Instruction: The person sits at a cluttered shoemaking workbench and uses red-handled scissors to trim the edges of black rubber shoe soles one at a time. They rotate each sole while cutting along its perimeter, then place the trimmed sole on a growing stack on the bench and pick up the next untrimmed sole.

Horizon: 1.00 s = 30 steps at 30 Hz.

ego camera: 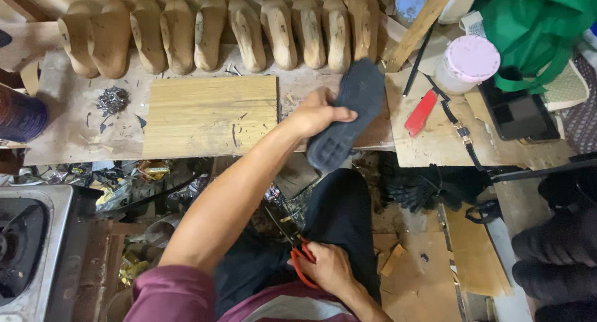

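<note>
My left hand reaches forward over the workbench and grips a dark grey rubber shoe sole, which points toward the back right. Low in the view, near my lap, my right hand holds a pair of scissors with red-orange handles, blades pointing up and left. A pale wooden cutting board lies on the bench just left of the sole.
A row of wooden shoe lasts lines the back of the bench. A pile of small nails sits at the left. A red utility knife, a pink-lidded jar and a green bag are at the right. Scraps litter the floor.
</note>
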Available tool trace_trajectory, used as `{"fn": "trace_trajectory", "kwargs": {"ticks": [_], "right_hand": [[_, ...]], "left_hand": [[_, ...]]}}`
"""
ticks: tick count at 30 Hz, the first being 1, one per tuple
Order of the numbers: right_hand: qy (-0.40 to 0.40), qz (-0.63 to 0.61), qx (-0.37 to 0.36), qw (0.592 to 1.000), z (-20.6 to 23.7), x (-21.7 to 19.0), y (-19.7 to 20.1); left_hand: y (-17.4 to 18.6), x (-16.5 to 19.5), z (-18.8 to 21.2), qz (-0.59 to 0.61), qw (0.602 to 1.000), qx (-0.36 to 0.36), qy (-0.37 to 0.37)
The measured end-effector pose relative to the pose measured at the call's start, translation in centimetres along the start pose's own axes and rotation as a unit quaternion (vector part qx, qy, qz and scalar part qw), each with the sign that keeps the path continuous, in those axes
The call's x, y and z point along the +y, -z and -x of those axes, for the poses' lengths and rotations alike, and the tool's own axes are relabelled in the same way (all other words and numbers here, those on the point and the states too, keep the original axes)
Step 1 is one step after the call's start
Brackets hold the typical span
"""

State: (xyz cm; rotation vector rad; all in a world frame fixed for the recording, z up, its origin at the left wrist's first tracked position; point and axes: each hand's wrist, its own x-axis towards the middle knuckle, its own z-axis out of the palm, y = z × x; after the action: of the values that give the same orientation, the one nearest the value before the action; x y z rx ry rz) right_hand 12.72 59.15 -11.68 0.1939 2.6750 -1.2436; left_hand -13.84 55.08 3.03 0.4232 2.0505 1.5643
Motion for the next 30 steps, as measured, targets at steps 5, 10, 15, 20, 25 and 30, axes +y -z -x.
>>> {"fn": "trace_trajectory", "kwargs": {"ticks": [5,10,15,20,25,30], "right_hand": [[-0.018,-0.046,0.008,0.999,0.6,1.2,-1.2],[-0.057,-0.055,-0.006,0.997,0.6,1.1,-2.4],[0.050,-0.166,0.064,0.983,-1.0,-1.4,0.9],[0.116,0.076,0.183,0.973,-6.0,-5.9,7.7],[0.111,0.310,0.221,0.918,-11.6,-10.0,11.6],[0.087,0.362,0.206,0.905,-13.6,-11.0,13.2]], "left_hand": [[4.3,-3.2,3.6,0.142,0.969,0.062,-0.194],[11.6,-5.2,7.0,0.140,0.910,0.144,-0.363],[15.7,-7.2,10.5,0.072,0.911,0.198,-0.355],[16.3,-8.7,12.2,0.059,0.921,0.230,-0.309],[16.6,-8.3,13.4,0.074,0.905,0.254,-0.334],[15.9,-8.9,14.0,0.216,0.908,0.219,-0.284]]}}
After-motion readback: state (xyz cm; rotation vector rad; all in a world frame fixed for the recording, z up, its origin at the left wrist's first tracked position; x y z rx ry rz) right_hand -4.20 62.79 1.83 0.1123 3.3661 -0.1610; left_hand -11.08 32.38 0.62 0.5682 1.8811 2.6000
